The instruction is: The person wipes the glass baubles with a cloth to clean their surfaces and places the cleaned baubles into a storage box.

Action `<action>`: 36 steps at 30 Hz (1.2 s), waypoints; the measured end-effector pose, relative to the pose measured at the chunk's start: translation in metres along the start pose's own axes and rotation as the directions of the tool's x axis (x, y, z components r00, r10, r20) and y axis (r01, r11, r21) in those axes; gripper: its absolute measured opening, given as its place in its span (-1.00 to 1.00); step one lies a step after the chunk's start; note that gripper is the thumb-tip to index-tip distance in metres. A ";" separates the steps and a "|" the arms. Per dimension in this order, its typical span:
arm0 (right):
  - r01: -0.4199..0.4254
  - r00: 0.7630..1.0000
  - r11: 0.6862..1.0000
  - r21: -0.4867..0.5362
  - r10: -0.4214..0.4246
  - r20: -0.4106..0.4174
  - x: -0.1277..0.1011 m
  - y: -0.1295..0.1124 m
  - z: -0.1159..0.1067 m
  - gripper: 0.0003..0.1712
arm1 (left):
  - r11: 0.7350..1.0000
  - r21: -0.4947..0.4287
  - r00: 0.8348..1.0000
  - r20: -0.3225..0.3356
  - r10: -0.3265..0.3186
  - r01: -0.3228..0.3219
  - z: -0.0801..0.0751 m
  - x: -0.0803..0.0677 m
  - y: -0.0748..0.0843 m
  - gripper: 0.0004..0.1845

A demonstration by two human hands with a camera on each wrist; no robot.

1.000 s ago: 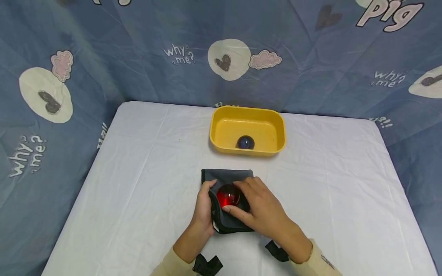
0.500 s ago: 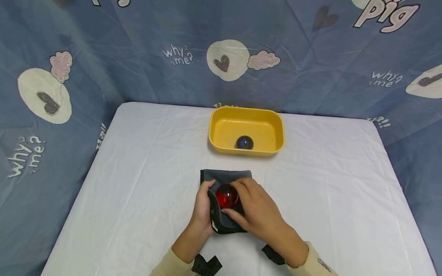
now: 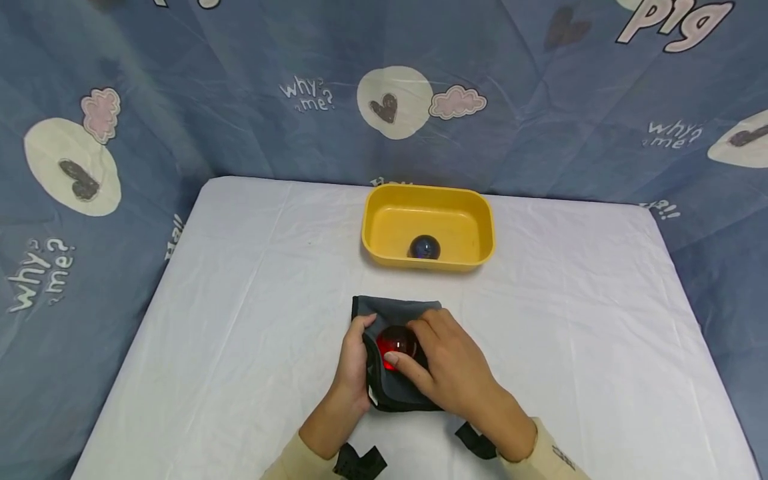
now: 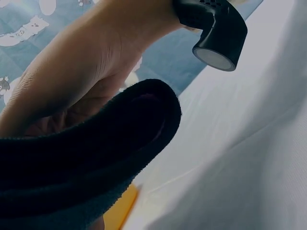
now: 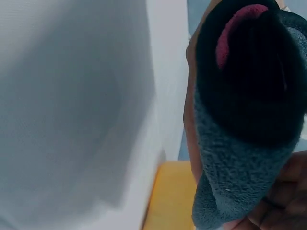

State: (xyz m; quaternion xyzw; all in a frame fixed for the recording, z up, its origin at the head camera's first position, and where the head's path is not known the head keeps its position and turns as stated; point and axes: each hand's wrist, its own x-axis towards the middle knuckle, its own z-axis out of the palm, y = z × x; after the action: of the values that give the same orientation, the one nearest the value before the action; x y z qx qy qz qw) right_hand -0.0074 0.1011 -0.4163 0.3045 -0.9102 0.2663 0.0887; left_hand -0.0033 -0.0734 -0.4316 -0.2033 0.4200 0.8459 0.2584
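Both hands busy: left hand (image 3: 354, 363) grips grey pouch (image 3: 396, 310), right hand (image 3: 450, 363) grasps red ball (image 3: 393, 341)

So the counter (image 3: 240, 320) has a creased white sheet over it. Sitting right on it: a yellow tub (image 3: 384, 230) near the back edge and a grey cloth pouch (image 3: 393, 310) closer to the front, a little apart from the tub.

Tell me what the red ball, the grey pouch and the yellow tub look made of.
Red ball: glass or clear resin, translucent with glossy highlights. Grey pouch: soft fleece-like fabric, with a fuzzy nap in the right wrist view. Yellow tub: probably moulded plastic, smooth and matte with rounded corners.
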 end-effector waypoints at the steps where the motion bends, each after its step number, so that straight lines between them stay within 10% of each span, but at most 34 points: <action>1: -0.015 1.000 1.000 -0.001 0.015 0.003 0.000 0.000 0.000 -0.28 | 1.000 -0.003 1.000 0.008 -0.003 0.003 0.000 0.000 0.000 -0.40; 8: -0.105 0.994 0.994 0.007 0.105 0.021 -0.001 -0.003 0.000 -0.30 | 0.999 -0.029 0.999 0.029 -0.020 0.021 -0.001 0.003 0.000 -0.40; 24: 0.047 0.999 0.999 0.012 -0.047 -0.018 0.000 0.003 -0.001 -0.20 | 1.000 0.000 1.000 -0.003 0.023 -0.023 0.000 0.004 0.004 -0.43; 36: -0.003 0.997 0.997 0.073 0.009 -0.079 -0.001 0.007 0.004 -0.28 | 1.000 0.008 0.999 0.042 -0.030 0.029 0.003 0.000 0.001 -0.38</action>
State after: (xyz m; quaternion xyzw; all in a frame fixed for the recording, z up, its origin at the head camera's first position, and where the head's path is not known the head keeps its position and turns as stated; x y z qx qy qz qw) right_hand -0.0112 0.1046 -0.4227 0.2941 -0.8966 0.3114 0.1129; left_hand -0.0045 -0.0717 -0.4294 -0.1907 0.4146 0.8445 0.2804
